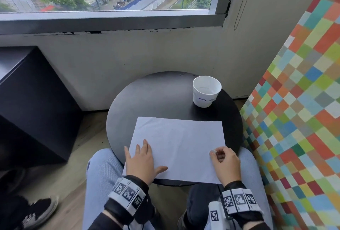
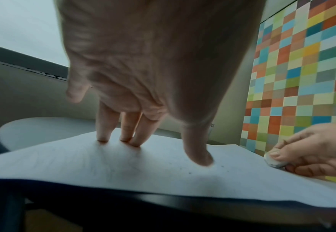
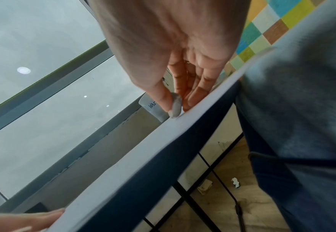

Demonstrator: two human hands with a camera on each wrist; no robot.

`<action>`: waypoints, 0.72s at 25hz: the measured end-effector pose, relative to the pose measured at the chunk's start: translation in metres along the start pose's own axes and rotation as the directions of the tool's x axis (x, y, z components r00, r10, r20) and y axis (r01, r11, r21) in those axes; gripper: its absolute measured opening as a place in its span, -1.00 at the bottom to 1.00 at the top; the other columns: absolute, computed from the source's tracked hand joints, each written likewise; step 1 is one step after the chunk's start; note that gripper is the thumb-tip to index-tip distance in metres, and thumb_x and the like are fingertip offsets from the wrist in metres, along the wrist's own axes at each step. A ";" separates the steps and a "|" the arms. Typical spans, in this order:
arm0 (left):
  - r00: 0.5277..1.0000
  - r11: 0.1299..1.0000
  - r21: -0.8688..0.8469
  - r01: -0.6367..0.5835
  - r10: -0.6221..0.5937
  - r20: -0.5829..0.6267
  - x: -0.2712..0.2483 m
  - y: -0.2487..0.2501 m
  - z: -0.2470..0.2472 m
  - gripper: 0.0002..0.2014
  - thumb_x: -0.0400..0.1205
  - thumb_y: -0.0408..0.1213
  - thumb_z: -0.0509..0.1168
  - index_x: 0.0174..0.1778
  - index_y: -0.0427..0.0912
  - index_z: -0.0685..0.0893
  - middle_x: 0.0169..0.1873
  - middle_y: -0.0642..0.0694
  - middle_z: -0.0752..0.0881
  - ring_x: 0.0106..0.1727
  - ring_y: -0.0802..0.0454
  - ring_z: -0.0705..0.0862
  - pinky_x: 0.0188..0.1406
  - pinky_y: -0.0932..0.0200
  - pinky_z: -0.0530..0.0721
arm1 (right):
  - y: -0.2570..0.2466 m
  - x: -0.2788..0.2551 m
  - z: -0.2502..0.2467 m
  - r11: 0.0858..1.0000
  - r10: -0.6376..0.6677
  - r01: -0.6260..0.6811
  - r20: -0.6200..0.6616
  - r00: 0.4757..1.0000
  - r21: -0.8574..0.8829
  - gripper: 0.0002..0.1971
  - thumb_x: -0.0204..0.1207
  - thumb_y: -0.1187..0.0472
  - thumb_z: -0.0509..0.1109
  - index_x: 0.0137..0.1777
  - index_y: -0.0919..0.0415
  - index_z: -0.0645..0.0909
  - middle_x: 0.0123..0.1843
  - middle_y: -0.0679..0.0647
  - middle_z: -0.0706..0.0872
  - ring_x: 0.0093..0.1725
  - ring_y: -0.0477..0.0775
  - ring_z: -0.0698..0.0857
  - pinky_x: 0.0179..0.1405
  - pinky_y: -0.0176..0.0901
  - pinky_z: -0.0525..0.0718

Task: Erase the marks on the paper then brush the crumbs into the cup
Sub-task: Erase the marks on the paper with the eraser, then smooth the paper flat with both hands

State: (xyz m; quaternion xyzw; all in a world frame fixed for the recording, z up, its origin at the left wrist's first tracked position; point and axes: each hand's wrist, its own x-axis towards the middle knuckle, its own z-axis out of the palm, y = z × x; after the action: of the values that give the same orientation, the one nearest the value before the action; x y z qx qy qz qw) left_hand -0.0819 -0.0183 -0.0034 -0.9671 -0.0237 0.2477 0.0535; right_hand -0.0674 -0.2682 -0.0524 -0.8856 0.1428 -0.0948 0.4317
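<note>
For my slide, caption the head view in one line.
Left hand flat on the paper, right hand pinching an eraser, cup waiting behind.

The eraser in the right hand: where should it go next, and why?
Probably leftward onto the faint marks in the middle of the paper. The right hand pinches the eraser at the sheet's right edge, while the left hand presses the sheet flat.

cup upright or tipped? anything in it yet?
Upright. The cup stands on its base on the table, rim up, beyond the paper. Its visible white inside looks empty; tiny crumbs could not be told.
</note>
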 end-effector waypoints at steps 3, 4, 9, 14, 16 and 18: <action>0.999 0.999 -0.017 -0.035 0.036 0.031 0.003 -0.003 -0.003 0.15 0.51 0.50 0.12 0.74 -0.24 -0.19 0.75 -0.11 -0.18 0.75 -0.11 -0.07 0.59 -0.48 -0.16 | 0.002 0.001 -0.002 0.999 -0.045 0.045 -0.021 0.999 -0.002 -0.95 0.51 0.25 0.47 -0.14 0.12 0.65 -0.25 0.05 0.63 -0.30 -0.06 0.59 -0.32 -0.32 0.57; 0.998 0.999 -0.023 -0.045 0.046 0.034 0.004 -0.006 -0.002 0.16 0.50 0.49 0.16 0.74 -0.23 -0.20 0.74 -0.10 -0.20 0.75 -0.11 -0.09 0.59 -0.48 -0.16 | 0.002 0.003 -0.003 0.999 -0.047 0.047 -0.012 0.999 0.012 -0.94 0.50 0.25 0.48 -0.10 0.12 0.65 -0.27 0.04 0.64 -0.29 -0.04 0.60 -0.31 -0.30 0.59; 0.998 0.998 -0.034 -0.061 0.061 -0.012 0.004 -0.012 0.004 -0.02 0.63 0.36 0.12 0.75 -0.14 -0.20 0.74 -0.04 -0.21 0.76 -0.05 -0.11 0.62 -0.48 -0.13 | -0.008 0.006 -0.009 0.992 -0.038 0.032 0.047 0.998 0.121 -0.89 0.45 0.21 0.54 -0.16 0.15 0.65 -0.29 -0.01 0.70 -0.24 -0.07 0.67 -0.30 -0.49 0.61; 0.999 0.999 -0.032 -0.044 0.043 -0.031 0.005 -0.009 0.003 -0.05 0.63 0.37 0.09 0.75 -0.10 -0.18 0.75 -0.04 -0.17 0.76 -0.07 -0.08 0.64 -0.43 -0.10 | -0.012 0.018 0.000 0.994 -0.079 0.066 0.163 0.984 0.085 -0.88 0.38 0.19 0.60 -0.24 0.11 0.69 -0.29 -0.02 0.71 -0.30 -0.07 0.63 -0.28 -0.43 0.57; 0.999 0.999 -0.035 -0.035 0.034 -0.032 0.004 -0.008 0.004 0.01 0.58 0.43 0.09 0.75 -0.11 -0.19 0.75 -0.06 -0.18 0.75 -0.09 -0.08 0.63 -0.43 -0.11 | -0.012 0.028 0.001 0.998 -0.069 0.069 0.144 0.987 0.004 -0.89 0.38 0.17 0.59 -0.21 0.10 0.70 -0.16 0.01 0.69 -0.15 0.00 0.63 -0.16 -0.30 0.57; 0.999 0.999 -0.034 -0.029 0.028 -0.040 0.004 -0.006 0.005 0.05 0.55 0.46 0.10 0.75 -0.12 -0.18 0.75 -0.09 -0.18 0.75 -0.11 -0.08 0.63 -0.42 -0.09 | -0.017 0.030 0.002 0.975 -0.121 0.146 0.149 0.981 -0.166 -0.83 0.44 0.17 0.53 0.01 0.14 0.71 0.03 0.07 0.68 0.07 0.08 0.62 0.03 -0.11 0.59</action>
State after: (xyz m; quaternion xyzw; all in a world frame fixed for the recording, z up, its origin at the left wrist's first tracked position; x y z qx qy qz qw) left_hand -0.0809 -0.0113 -0.0086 -0.9728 -0.0131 0.2290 0.0339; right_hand -0.0358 -0.2668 -0.0383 -0.9323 0.0605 -0.0493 0.3531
